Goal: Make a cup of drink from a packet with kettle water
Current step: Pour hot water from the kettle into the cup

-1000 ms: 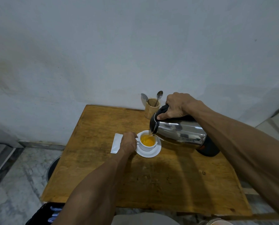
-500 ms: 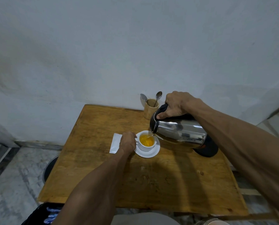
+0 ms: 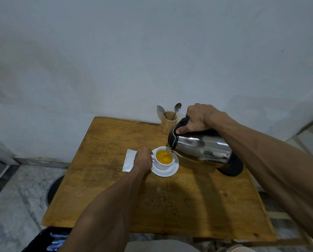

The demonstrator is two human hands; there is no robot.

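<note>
Right hand (image 3: 197, 119) was wrapped shut around the black handle of the steel kettle (image 3: 201, 146), thumb pressed along the lid edge, knuckles up. Right forearm came in from 4 o'clock, wrist bent down. Kettle was tipped hard toward 9 o'clock, spout low over the cup (image 3: 164, 159), a thin stream running from the spout into it. The black bottom of the kettle pointed to 3 o'clock, off the table (image 3: 115, 188).

Left hand (image 3: 143, 159) sat at the 9 o'clock side of the cup, fingers curled closed at the cup's handle; the handle itself was mostly hidden, so the exact grip was hard to make out. Left forearm reached in from 7 o'clock, low over the table.

Cup was white, upright, holding orange liquid, standing on a white saucer (image 3: 167, 170) near the table's middle, slightly toward 12 o'clock. White packet (image 3: 128, 160) lay flat at 9 o'clock from the cup, partly under the left hand. Wooden holder (image 3: 168, 124) with two spoons (image 3: 177, 108) stood at 12 o'clock from the cup, by the wall, just beside the kettle lid.
</note>
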